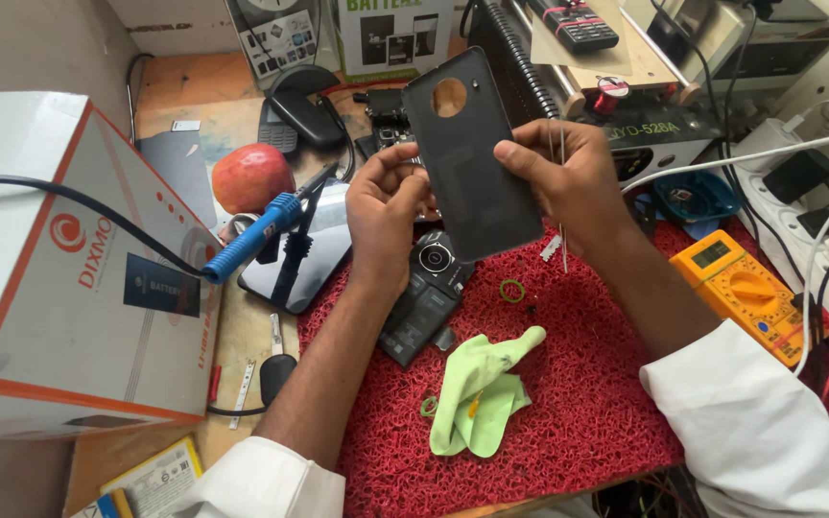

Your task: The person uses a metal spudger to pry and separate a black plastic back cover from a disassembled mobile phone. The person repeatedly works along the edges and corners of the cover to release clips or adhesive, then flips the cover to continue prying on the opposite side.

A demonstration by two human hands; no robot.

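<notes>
Two hands hold a dark grey phone back cover [473,158] upright above the red mat [568,384], its round camera opening at the top. The left hand [383,206] pinches the cover's left edge between thumb and fingers; the right hand [568,182] grips the right edge, thumb pressed on the face, with thin metal tweezers [558,192] tucked between its fingers and pointing down. Just below the cover, on the mat, lies the opened phone body [426,297] with its camera ring and battery exposed. Below that body rests a crumpled green cloth [482,388]; to the cover's lower right sits a small green ring [512,290]. Left of the cover, a blue-handled soldering iron [256,235] lies across another phone, with a red apple [249,177] and a white-and-orange box [59,269] beyond. Right of the cover stands a yellow multimeter [746,288]. Judged from this arrangement, the step in hand is inspection or alignment of the detached cover; seating it would call for lowering it squarely over the body, camera opening matched to the lens.
</notes>
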